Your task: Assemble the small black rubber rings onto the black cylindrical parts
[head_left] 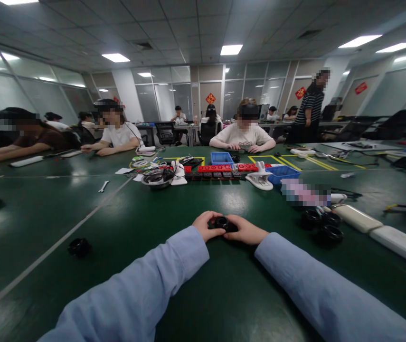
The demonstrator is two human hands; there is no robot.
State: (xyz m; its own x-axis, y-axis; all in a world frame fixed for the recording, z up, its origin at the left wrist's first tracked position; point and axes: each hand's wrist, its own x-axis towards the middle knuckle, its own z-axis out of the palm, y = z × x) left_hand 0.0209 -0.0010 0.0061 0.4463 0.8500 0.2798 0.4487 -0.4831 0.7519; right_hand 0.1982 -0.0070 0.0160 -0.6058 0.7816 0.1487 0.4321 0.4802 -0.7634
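Between my hands, over the green table (174, 209), is a black ring-shaped part (221, 222) with a round opening on top. My left hand (207, 225) grips it from the left, thumb in front and fingers curled around the far side. From the right, my right hand (246, 230) closes on the same part, and the two thumbs nearly meet in front. The part's underside is hidden, so I cannot tell whether it rests on the tabletop. A similar black round part (79, 247) sits alone at the left.
Several black round parts (331, 233) cluster at the right beside white bars (400, 244). Farther back are a red power strip (217, 168), blue bins (284, 174), a cable-filled bowl (157, 178) and white clamps (260, 176). A wrench (103, 186) lies left. A person (243, 133) sits opposite.
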